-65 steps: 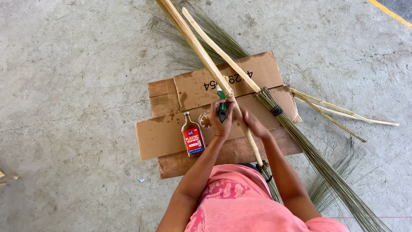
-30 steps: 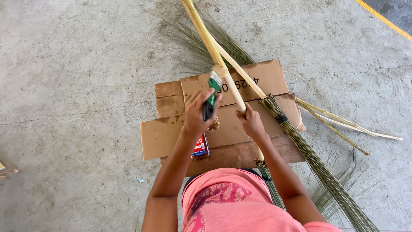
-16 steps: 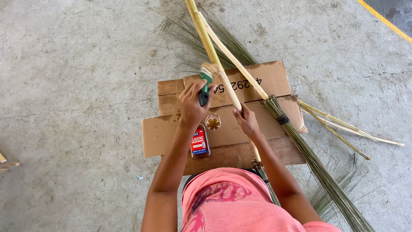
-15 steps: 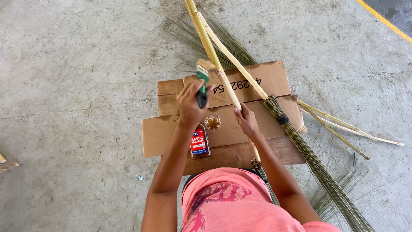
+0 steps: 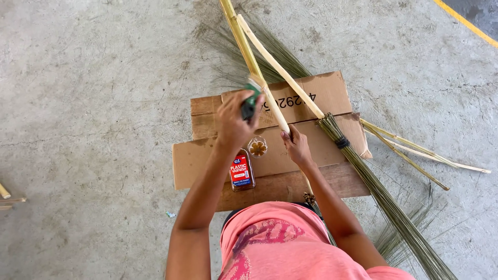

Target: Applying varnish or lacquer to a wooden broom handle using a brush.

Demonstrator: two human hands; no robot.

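Observation:
My left hand (image 5: 234, 120) grips a green-handled paintbrush (image 5: 251, 99), its bristles pressed on a long pale bamboo broom handle (image 5: 249, 54). My right hand (image 5: 295, 145) holds that same handle lower down, over the flattened cardboard (image 5: 311, 93). A small varnish bottle with a red and blue label (image 5: 240, 171) lies on the cardboard below my left hand. Beside it stands a little open container of brown liquid (image 5: 258, 148). A second stick broom (image 5: 358, 166) lies slantwise to the right, its bristles bound by a black band.
The cardboard lies on a grey concrete floor (image 5: 93, 93). More bamboo sticks (image 5: 415, 153) rest at the right. Loose broom bristles (image 5: 399, 233) spread at lower right. Stick ends (image 5: 5, 194) show at the left edge. A yellow line (image 5: 467, 26) crosses the top right corner.
My left hand has carried the brush up along the handle, from near the little container to higher on the stick. My right hand has kept its hold on the handle.

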